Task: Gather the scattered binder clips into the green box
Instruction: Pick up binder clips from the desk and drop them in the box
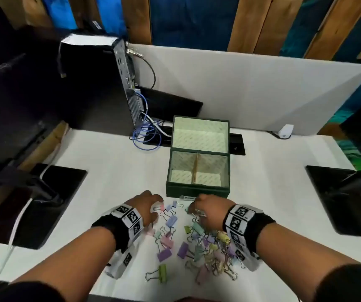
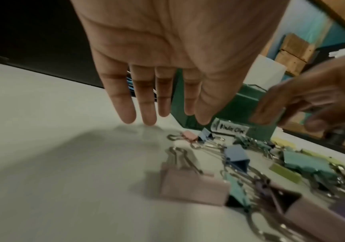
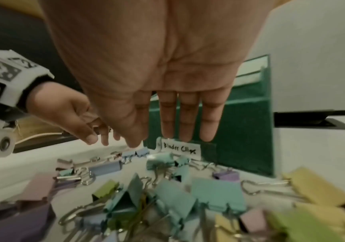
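A small white label stuck low on the front wall of the green box reads "Binder Clips" in black handwriting. The wristbands carry only square black-and-white code markers, no words.

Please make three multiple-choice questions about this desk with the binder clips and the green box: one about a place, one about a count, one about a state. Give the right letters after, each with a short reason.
1. Where do the binder clips lie?
A. inside the green box
B. on the white table, on the near side of the box
C. on the black pad at the right

2. Into how many compartments is the green box divided?
A. two
B. three
C. four

3. How is the left hand held?
A. gripping a clip
B. closed in a fist
C. open, with straight fingers

Answers:
1 B: the clips are spread on the table between the box and the person.
2 A: one divider splits the inside.
3 C: the left wrist view shows straight fingers holding nothing.
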Demonstrator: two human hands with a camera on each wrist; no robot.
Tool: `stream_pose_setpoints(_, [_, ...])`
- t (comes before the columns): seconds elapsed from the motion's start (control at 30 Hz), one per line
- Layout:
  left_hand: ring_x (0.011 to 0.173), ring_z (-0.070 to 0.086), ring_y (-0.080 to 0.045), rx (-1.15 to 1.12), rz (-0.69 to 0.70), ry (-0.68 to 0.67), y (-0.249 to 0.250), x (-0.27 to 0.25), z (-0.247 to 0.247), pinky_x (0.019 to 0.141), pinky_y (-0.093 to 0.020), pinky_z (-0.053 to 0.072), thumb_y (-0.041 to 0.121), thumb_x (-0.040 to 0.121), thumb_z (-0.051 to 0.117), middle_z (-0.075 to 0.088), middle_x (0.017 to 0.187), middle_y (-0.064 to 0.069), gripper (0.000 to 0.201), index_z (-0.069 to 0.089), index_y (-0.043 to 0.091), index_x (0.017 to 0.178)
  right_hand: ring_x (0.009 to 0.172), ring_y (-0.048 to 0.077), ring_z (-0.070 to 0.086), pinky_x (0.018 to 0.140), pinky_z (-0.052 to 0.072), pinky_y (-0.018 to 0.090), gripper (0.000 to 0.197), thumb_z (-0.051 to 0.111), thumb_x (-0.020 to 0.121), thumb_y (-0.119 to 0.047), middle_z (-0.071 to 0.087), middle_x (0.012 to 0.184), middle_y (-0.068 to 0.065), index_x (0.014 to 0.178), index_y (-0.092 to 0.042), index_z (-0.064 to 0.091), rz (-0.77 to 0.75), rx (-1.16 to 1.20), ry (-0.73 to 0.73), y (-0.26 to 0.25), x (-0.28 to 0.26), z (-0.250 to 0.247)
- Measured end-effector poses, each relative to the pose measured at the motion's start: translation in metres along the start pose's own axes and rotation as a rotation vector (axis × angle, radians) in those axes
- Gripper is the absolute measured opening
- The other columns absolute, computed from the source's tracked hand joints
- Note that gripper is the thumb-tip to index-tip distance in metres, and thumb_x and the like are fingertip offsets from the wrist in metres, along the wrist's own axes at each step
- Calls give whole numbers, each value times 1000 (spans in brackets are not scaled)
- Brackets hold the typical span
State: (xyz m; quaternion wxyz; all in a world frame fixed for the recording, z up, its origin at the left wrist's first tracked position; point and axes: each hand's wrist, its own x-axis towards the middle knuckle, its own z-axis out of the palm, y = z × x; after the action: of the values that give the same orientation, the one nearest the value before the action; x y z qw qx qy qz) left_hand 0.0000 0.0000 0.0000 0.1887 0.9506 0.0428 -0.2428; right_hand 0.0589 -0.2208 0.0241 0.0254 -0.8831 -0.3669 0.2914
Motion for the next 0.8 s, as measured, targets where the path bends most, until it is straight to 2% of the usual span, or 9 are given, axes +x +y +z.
stream_pose_setpoints(0.07, [110, 54, -25, 25, 27, -27, 8, 3, 3, 92, -32, 46, 32, 75, 59, 46, 122, -4, 54, 46, 32, 127, 119, 31, 51, 95, 47, 40, 48, 52, 84, -15, 44, 138, 7, 130, -32, 48, 7, -22, 8, -4, 13, 4])
stream_pose_setpoints(0.17, [112, 49, -24, 164, 111, -61, 25, 4, 13, 90, -36, 46, 43, 72, 61, 46, 119, -3, 53, 47, 37, 123, 110, 34, 54, 85, 47, 38, 43, 53, 84, -15, 48, 128, 10, 125, -29, 50, -3, -68, 6, -5, 27, 14])
stream_pose_setpoints(0.27, [107, 53, -26, 227, 134, -77, 30, 8, 24, 84, -36, 48, 33, 73, 61, 47, 114, -5, 42, 53, 35, 114, 106, 36, 54, 84, 48, 40, 36, 54, 83, -16, 53, 116, 13, 119, -22, 54, -17, -131, 61, -6, 30, 16])
stream_pose_setpoints(0.37, [106, 55, -30, 193, 133, -103, 30, 12, 26, 86, -35, 47, 29, 77, 60, 46, 120, -8, 44, 53, 30, 121, 107, 36, 54, 86, 49, 40, 36, 56, 81, -18, 54, 120, 12, 117, -22, 54, -18, -174, 70, -6, 31, 17])
stream_pose_setpoints(0.43, [106, 56, -31, 169, 121, -103, 29, 16, 26, 88, -33, 46, 28, 80, 60, 44, 123, -9, 47, 50, 25, 125, 105, 35, 55, 83, 47, 39, 32, 56, 80, -19, 54, 118, 12, 112, -21, 54, -10, -187, 65, -4, 31, 17])
stream_pose_setpoints(0.57, [101, 58, -31, 111, 126, -60, 30, 18, 26, 83, -30, 45, 20, 82, 58, 46, 122, -11, 35, 55, 14, 116, 95, 33, 58, 72, 42, 32, 21, 58, 78, -17, 55, 108, 11, 99, -20, 55, -1, -119, 79, -2, 28, 14])
stream_pose_setpoints(0.7, [97, 58, -27, 25, 129, -52, 29, 16, 26, 78, -28, 45, 20, 77, 63, 47, 114, -7, 32, 56, 12, 107, 86, 24, 54, 65, 39, 25, 19, 65, 74, -11, 52, 96, 4, 85, -21, 53, 34, 54, 3, -1, 23, 0])
stream_pose_setpoints(0.77, [93, 58, -23, -78, 132, -16, 28, 13, 23, 76, -27, 46, 20, 75, 64, 47, 105, -2, 29, 57, 13, 102, 87, 21, 53, 67, 41, 25, 23, 66, 73, -12, 48, 98, 0, 91, -22, 55, 41, 130, -27, -1, 18, -7])
stream_pose_setpoints(0.8, [89, 58, -21, -144, 124, 10, 27, 11, 20, 74, -26, 47, 20, 74, 64, 46, 100, 1, 27, 58, 13, 99, 91, 21, 54, 70, 43, 26, 28, 64, 74, -13, 48, 100, 0, 100, -23, 58, 27, 134, -47, -3, 15, -10])
